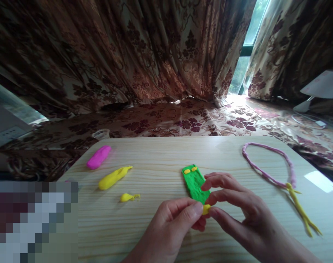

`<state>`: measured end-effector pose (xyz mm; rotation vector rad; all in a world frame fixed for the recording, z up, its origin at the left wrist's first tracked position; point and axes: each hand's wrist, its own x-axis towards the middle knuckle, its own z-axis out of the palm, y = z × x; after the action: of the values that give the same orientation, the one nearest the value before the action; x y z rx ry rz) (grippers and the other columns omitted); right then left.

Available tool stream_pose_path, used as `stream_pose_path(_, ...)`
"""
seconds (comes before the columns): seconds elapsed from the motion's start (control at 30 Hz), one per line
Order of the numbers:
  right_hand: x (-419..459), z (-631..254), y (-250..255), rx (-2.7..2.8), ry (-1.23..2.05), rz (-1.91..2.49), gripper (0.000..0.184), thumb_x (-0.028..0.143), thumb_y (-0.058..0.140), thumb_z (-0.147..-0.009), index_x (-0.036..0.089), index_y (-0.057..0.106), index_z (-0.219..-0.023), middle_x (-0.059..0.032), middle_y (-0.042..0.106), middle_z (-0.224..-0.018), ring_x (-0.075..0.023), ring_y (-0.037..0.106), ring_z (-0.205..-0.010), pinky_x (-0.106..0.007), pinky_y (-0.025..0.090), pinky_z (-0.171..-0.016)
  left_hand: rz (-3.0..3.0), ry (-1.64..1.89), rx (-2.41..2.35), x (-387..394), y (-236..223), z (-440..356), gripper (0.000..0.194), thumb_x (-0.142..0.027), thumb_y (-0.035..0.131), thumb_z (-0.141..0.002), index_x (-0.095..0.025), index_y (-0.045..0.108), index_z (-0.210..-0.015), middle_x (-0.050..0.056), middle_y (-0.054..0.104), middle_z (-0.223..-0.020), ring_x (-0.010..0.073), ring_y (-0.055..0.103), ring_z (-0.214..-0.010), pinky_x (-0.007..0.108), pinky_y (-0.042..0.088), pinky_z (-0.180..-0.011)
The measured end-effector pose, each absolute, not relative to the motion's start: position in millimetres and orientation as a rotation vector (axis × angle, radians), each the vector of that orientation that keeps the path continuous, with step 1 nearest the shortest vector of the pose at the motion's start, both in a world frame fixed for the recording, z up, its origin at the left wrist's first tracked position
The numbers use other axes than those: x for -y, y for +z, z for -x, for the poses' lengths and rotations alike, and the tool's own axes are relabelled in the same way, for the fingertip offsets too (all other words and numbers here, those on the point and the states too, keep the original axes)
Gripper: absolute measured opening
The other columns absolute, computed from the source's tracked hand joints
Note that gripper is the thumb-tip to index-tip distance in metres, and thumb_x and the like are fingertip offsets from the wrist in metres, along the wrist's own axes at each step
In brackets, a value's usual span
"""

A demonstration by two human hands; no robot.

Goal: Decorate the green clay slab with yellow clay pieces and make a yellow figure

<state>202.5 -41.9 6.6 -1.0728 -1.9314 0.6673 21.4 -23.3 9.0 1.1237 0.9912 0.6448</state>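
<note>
Between my two hands is a small piece of yellow modelling clay (206, 209). My left hand (179, 219) pinches it between thumb and fingers. The thumb and forefinger of my right hand (237, 208) close on its other side, while the remaining fingers are raised and curved. Just beyond lies a flat green clay slab (195, 184), partly covered by my fingers, with two small yellow pieces (187, 171) near its far end. To the left rest a small yellow clay blob (126, 197) with a thin curled tail and a longer yellow clay roll (113, 179) with a drawn-out tip.
A pink clay block (99, 157) lies at the table's far left. On the right, a pink clay loop (267, 149) joins a yellow forked clay strip (301, 208). Behind the wooden table (155, 153) are a clear container (101, 134), patterned curtains (155, 54) and a lamp (321, 86).
</note>
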Motion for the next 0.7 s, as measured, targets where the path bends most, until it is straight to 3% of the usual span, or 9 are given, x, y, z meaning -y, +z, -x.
stream_pose_path(0.23, 41.5, -203.3, 4.6, 1.943, 0.691, 1.063, 0.021, 0.012, 0.056, -0.083, 0.024, 0.060, -0.100, -0.0052, 0.054, -0.114, -0.0175, 0.047, -0.115, -0.027, 0.042, -0.096, -1.203, 0.626, -0.988, 21.9, 10.7, -24.0, 0.016, -0.028, 0.061, -0.077, -0.016, 0.070, -0.081, -0.003, 0.058, -0.064, 0.0105, 0.045, -0.061, 0.021, 0.035, -0.057)
stream_pose_path(0.47, 40.3, -202.1, 0.2, 1.981, 0.540, 1.034, 0.040, 0.015, 0.067, -0.076, 0.017, 0.053, -0.114, -0.0106, 0.052, -0.116, -0.0215, 0.046, -0.115, -0.032, 0.042, -0.097, -0.979, 0.678, -1.047, 23.3, 14.2, -22.6, 0.015, -0.029, 0.061, -0.077, -0.018, 0.072, -0.078, 0.001, 0.066, -0.067, 0.0175, 0.057, -0.074, 0.028, 0.041, -0.075)
stream_pose_path(0.7, 37.4, -198.4, 0.4, 2.026, 0.531, 1.003, 0.030, 0.009, 0.062, -0.078, 0.020, 0.058, -0.106, -0.0067, 0.055, -0.106, -0.0189, 0.048, -0.111, -0.030, 0.046, -0.091, -0.959, 0.645, -1.033, 24.3, 17.0, -23.7, 0.016, -0.030, 0.062, -0.078, -0.017, 0.072, -0.080, 0.002, 0.068, -0.071, 0.0164, 0.057, -0.076, 0.027, 0.041, -0.076)
